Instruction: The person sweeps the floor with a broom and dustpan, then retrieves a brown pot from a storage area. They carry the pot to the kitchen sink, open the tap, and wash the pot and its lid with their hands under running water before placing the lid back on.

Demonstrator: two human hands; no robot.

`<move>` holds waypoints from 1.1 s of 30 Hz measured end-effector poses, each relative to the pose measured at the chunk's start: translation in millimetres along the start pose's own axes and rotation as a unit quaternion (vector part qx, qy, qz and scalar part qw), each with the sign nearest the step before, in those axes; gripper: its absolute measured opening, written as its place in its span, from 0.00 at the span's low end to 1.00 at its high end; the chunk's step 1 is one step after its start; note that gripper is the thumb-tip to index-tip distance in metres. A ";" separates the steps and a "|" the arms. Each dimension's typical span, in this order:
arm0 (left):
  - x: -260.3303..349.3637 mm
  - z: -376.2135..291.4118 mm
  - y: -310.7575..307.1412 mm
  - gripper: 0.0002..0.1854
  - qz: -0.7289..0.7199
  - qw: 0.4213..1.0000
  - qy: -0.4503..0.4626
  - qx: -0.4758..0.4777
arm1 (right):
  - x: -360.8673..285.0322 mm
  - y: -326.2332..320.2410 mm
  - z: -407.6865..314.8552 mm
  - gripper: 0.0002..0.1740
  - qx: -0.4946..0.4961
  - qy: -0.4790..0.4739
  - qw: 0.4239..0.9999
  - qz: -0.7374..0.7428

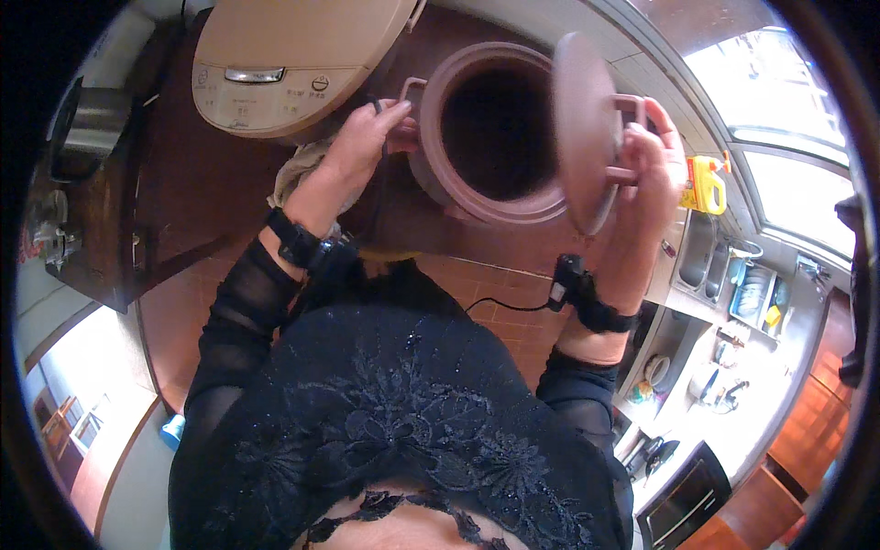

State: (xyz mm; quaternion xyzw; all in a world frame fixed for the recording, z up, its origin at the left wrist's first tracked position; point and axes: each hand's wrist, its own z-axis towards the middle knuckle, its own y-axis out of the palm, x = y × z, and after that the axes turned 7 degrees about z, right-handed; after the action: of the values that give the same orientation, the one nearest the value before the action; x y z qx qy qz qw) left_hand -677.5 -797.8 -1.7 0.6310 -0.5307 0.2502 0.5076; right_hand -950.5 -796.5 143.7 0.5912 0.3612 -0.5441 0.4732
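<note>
Before me stands a round, brownish-pink pot (434, 148) with a loop handle on its left side. Its dark inside shows, and I cannot tell what it holds. My left hand (371, 134) grips that side handle, thumb on top. The matching lid (584, 130) is tipped nearly upright over the pot's right rim, a little blurred. My right hand (653, 155) holds the lid by its bracket-shaped handle. To the left of the pot is a beige Midea rice cooker (295, 41), its cover down. A crumpled cloth (295, 172) lies partly behind my left forearm.
A yellow pump jug (705, 184) stands beyond my right hand. Farther right are a double sink (698, 258), a dish rack (753, 292) and a pale counter (742, 426). At far left, a steel kettle (100, 120) sits on a dark wooden cabinet (103, 227).
</note>
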 end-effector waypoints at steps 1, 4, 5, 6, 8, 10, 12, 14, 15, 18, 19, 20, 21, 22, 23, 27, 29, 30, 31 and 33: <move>-0.2 1.8 -0.3 0.13 0.007 1.000 0.002 0.005 | -2.9 -3.6 5.6 0.24 -0.006 -0.025 0.999 0.037; -2.0 3.2 -1.1 0.14 -0.004 1.000 0.006 0.005 | -18.4 -10.6 11.6 0.23 0.006 -0.009 0.999 0.040; -2.6 3.3 -1.0 0.14 -0.008 1.000 0.009 0.005 | -22.5 -9.8 11.9 0.23 0.006 -0.018 0.999 0.032; -2.9 3.6 -1.2 0.14 -0.007 1.000 0.006 0.007 | -27.8 -8.9 10.4 0.27 0.008 -0.006 1.000 0.024; -3.8 3.7 -1.2 0.14 -0.011 1.000 0.009 -0.001 | -29.2 -0.6 5.6 0.28 -0.004 -0.033 0.999 -0.022; -4.8 3.8 -1.2 0.13 -0.011 1.000 0.006 0.002 | -23.1 11.6 0.8 0.31 -0.018 -0.042 0.996 -0.070; -5.7 4.2 -1.6 0.13 -0.015 1.000 0.003 0.003 | -6.8 25.8 -5.7 0.27 -0.052 -0.050 0.992 -0.103; -6.5 5.2 -2.3 0.13 -0.024 1.000 0.008 0.001 | 12.5 38.5 -9.3 0.24 -0.064 -0.053 0.989 -0.123; -6.9 5.6 -2.6 0.13 -0.024 1.000 0.008 0.000 | 21.3 43.0 -9.9 0.24 -0.074 -0.042 0.988 -0.127; -8.3 6.5 -2.7 0.13 -0.019 1.000 0.013 0.006 | 37.8 47.8 -10.8 0.22 -0.089 -0.028 0.986 -0.141; -8.5 6.5 -2.7 0.14 -0.021 1.000 0.016 0.004 | 41.3 47.9 -11.4 0.22 -0.091 -0.026 0.985 -0.145; -8.9 6.3 -1.9 0.14 -0.022 1.000 0.018 0.001 | 43.6 47.6 -11.5 0.23 -0.096 -0.025 0.982 -0.160; -8.9 6.1 -1.9 0.14 -0.025 1.000 0.016 -0.003 | 45.7 47.5 -12.0 0.23 -0.093 -0.022 0.982 -0.165; -8.8 6.0 -1.1 0.15 -0.015 1.000 0.017 0.004 | 47.5 47.2 -12.5 0.23 -0.096 -0.021 0.981 -0.170; -8.6 5.9 -1.4 0.15 -0.015 1.000 0.017 0.011 | 49.3 47.4 -12.7 0.23 -0.101 -0.024 0.980 -0.172; -6.0 5.6 -2.1 0.15 -0.002 1.000 0.009 0.016 | 47.7 44.2 -10.2 0.24 -0.108 0.013 0.982 -0.155; -4.8 4.7 -2.6 0.15 0.015 1.000 0.009 0.014 | 36.1 37.4 -6.5 0.23 -0.091 -0.010 0.987 -0.130; -4.3 3.9 -2.7 0.14 0.015 1.000 0.014 0.008 | 26.0 32.0 -2.0 0.23 -0.089 -0.022 0.992 -0.085; -3.8 3.3 -2.5 0.13 0.015 1.000 0.014 0.004 | 15.2 26.1 0.5 0.24 -0.057 -0.022 0.997 -0.047; -3.3 2.4 -1.7 0.13 0.010 1.000 0.018 -0.001 | -7.5 13.2 1.6 0.25 0.009 -0.018 1.000 0.016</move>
State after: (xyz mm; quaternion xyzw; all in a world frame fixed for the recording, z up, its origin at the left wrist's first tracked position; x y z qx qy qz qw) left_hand -677.5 -798.7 -6.1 0.6203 -0.5278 0.2661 0.5156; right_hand -939.6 -801.2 153.4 0.5913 0.3387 -0.5502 0.4826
